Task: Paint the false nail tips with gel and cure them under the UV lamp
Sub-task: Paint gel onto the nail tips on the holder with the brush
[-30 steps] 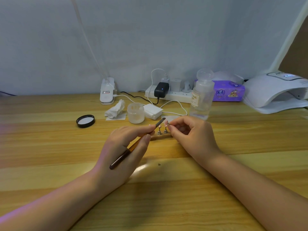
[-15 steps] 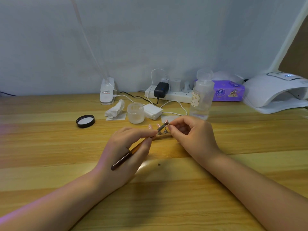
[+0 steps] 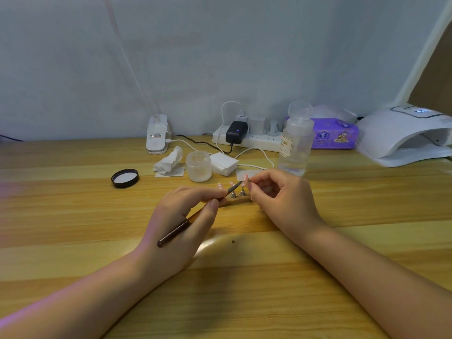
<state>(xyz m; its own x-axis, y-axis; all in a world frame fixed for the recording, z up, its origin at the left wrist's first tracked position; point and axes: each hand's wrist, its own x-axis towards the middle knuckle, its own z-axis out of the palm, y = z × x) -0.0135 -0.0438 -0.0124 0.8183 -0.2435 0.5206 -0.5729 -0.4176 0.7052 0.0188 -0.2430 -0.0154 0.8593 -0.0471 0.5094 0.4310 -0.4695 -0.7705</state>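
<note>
Pale grey wall behind; striped wooden worktop [image 3: 73,216]. White domed UV lamp [image 3: 401,135] far right, well apart from the hands. Purple tissue pack [image 3: 335,137], white power strip [image 3: 256,140], clear pump bottle [image 3: 294,143], frosted gel jar [image 3: 198,166], black lid [image 3: 125,178]. Left hand [image 3: 181,223] grips a slim brown brush [image 3: 188,222]. Right hand [image 3: 281,199] pinches a pink nail tip [image 3: 245,177] at the bristles, above the small wooden stand [image 3: 238,199].

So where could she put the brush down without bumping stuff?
Bare wood lies left of the left hand, in front of the black lid. More lies right of the right hand, in front of the UV lamp. It's crowded behind the hands: jar, tissue, pads, bottle, cables.
</note>
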